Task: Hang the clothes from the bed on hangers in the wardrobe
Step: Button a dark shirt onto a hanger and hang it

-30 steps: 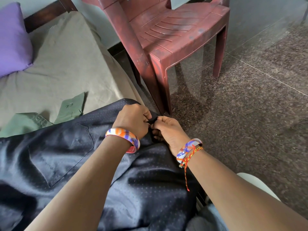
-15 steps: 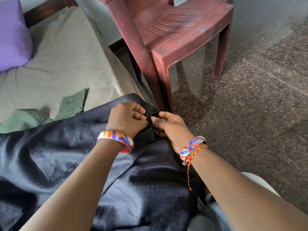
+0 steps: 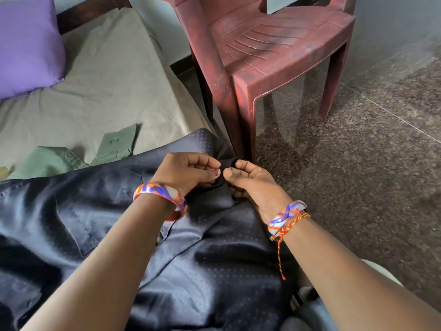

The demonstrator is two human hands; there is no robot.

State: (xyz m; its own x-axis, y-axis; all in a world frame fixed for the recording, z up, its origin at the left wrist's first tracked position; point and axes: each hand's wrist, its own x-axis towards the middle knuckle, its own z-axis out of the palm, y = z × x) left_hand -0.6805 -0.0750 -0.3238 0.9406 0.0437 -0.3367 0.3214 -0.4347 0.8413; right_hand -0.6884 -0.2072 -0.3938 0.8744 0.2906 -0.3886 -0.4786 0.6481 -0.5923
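While spread on the bed point(image 3: 114, 75), the black shirt point(image 3: 210, 247) is pinched by both hands.

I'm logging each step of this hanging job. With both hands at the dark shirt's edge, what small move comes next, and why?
Probably lift the dark shirt off the bed: left hand and right hand already pinch its edge, and no hanger is visible.

A dark red plastic chair point(image 3: 274, 48) stands on the speckled brown floor point(image 3: 358, 151), at the far right. A purple pillow point(image 3: 26, 44) lies far off on the left. A thin pale line runs across the floor on the right.
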